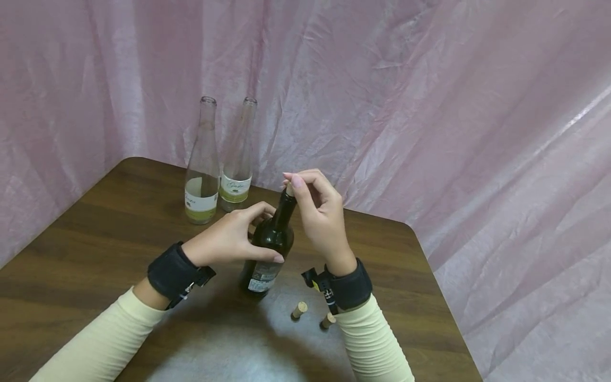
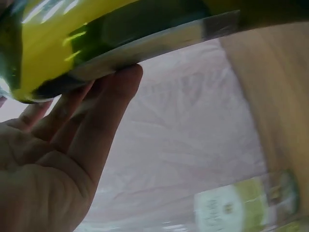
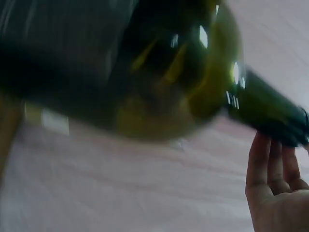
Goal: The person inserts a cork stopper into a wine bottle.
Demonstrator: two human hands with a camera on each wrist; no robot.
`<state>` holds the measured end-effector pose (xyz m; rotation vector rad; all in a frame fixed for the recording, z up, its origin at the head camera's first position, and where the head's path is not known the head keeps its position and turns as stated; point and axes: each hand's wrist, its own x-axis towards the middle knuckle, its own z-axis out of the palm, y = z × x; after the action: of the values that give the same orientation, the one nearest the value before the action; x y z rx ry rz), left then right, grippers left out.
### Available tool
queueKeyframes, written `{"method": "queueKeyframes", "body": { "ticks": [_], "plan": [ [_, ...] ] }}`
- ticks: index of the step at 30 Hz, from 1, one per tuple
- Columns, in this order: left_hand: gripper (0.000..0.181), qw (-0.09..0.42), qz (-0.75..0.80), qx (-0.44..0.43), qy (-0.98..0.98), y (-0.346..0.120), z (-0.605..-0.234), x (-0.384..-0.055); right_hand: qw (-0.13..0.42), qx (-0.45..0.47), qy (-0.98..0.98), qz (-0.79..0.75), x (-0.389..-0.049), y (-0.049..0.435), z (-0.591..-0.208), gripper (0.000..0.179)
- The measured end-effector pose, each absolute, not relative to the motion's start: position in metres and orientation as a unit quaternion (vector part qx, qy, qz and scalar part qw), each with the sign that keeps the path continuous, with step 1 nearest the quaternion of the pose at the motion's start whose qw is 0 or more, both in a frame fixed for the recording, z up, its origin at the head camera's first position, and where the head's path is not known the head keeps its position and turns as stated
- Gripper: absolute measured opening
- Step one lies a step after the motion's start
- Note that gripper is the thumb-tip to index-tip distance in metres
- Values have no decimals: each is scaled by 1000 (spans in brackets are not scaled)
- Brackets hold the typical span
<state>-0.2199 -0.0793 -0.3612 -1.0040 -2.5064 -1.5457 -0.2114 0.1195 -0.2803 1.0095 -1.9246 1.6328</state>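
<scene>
A dark green wine bottle (image 1: pixel 277 236) leans to the right over the table, a paper label low on its body. My left hand (image 1: pixel 234 233) grips it around the shoulder, with the thumb across the near side. In the left wrist view the fingers (image 2: pixel 104 121) of that hand lie against the glass and label. My right hand (image 1: pixel 324 212) pinches a cork (image 1: pixel 289 189) between thumb and fingertips, right at the bottle's mouth. The right wrist view shows the bottle's neck (image 3: pixel 268 106) close up, the right hand's fingers beside its top; the cork is hidden there.
Two clear glass bottles (image 1: pixel 202 175) (image 1: pixel 237 170) with white and green labels stand at the back left of the wooden table (image 1: pixel 95 233). Two corks (image 1: pixel 299 310) (image 1: pixel 328 320) stand near the right forearm. A pink curtain (image 1: pixel 334 79) hangs behind the table.
</scene>
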Motion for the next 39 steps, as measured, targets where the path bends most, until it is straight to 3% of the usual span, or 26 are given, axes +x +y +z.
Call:
{"method": "queueKeyframes", "body": {
  "ticks": [4, 10, 15, 23, 31, 36, 39],
  "plan": [
    [80, -14, -508, -318, -800, -83, -369, -226, 145, 313, -661, 667, -211, 111, -287, 42],
    [88, -40, -521, -340, -782, -86, -375, -234, 6, 245, -621, 745, -209, 103, -291, 43],
    [83, -45, -514, -350, -782, -84, -373, -235, -31, 266, -618, 739, -211, 104, -294, 51],
    [78, -48, -513, -353, -781, -80, -375, -231, -8, 288, -602, 744, -206, 101, -298, 45],
    [74, -35, -508, -353, -785, -82, -372, -230, 131, 324, -678, 646, -206, 99, -322, 61],
    [72, -50, -519, -343, -781, -84, -373, -231, 187, 358, -700, 589, -207, 102, -346, 39],
    [72, -64, -526, -343, -775, -82, -374, -230, 204, 353, -700, 587, -207, 103, -353, 35]
  ]
}}
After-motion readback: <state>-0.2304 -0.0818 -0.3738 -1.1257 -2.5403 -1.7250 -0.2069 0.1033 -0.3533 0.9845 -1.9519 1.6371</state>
